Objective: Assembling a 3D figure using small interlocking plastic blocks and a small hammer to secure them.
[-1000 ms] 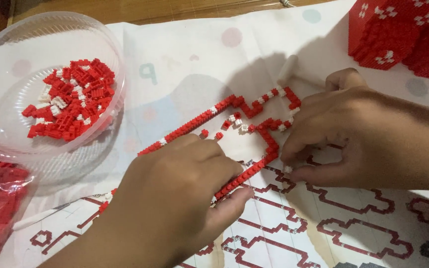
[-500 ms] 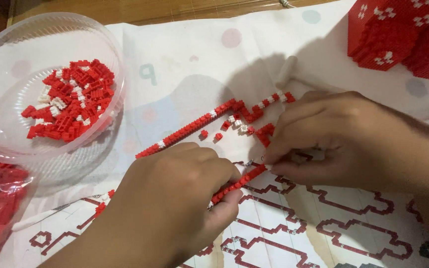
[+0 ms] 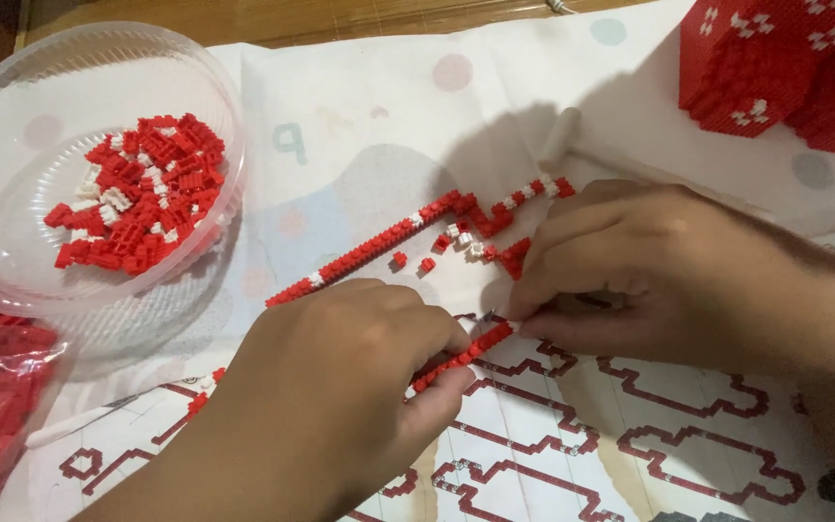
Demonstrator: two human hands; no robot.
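Two bare hands work on a flat outline of small red and white bricks (image 3: 408, 232), the landmark for every position given here. The outline lies on a pale sheet with faint coloured dots (image 3: 379, 106), its long straight strip running diagonally from lower left to upper right and ending in a jagged section.

The left hand (image 3: 340, 387), below the long strip, is curled nearly closed; thumb and fingers pinch a short red strip (image 3: 461, 356) that juts out to the right of the knuckles. Its back hides the lower part of the outline.

The right hand (image 3: 649, 271), to the right of the jagged section, is also narrowly closed, its fingertips (image 3: 524, 314) pressed together at the far end of the same short strip, so both hands grip that piece.

Two loose red bricks (image 3: 413, 261) lie just under the long strip. A clear plastic bowl (image 3: 12, 87) holding red and white bricks sits well to the left of the outline. Built red blocks with white marks (image 3: 775, 58) stand to its upper right. A printed pattern sheet (image 3: 630, 435) lies below it.
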